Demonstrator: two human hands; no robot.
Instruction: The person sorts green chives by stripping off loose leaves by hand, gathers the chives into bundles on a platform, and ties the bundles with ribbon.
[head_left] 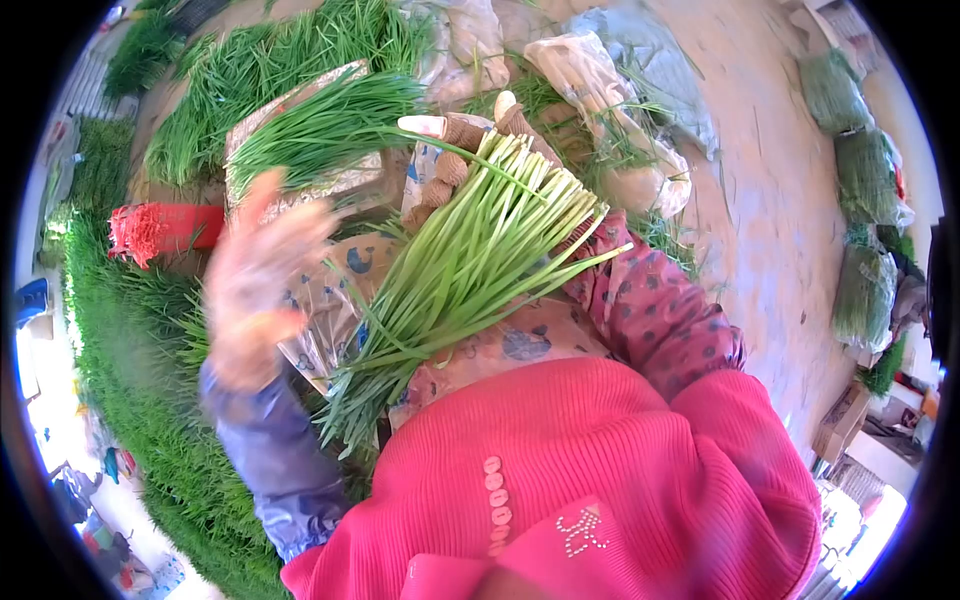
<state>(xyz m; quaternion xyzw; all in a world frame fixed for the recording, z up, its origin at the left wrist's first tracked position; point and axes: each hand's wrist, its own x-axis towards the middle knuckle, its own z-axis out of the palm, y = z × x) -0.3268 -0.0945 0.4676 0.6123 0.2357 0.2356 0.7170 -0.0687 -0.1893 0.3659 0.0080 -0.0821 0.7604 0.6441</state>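
A bundle of long green stalks point(480, 240) lies slantwise across my front, with pale cut ends at the upper right and leafy tips at the lower left. My right hand point(447, 170), in a brown covering with bare fingertips, is wrapped round the bundle from beneath; its palm is hidden. My left hand point(265, 280), blurred by motion, is raised left of the bundle with fingers apart and nothing in it. Beyond it, more green stalks point(330, 120) rest on a light board point(350, 180).
Loose green stalks point(210, 90) are heaped at the upper left. A red bundle of ties point(165, 232) lies at the left, beside a long green mass point(150, 400). Crumpled plastic bags point(600, 90) lie ahead. Wrapped green bundles point(865, 175) line the right side of the floor point(765, 200).
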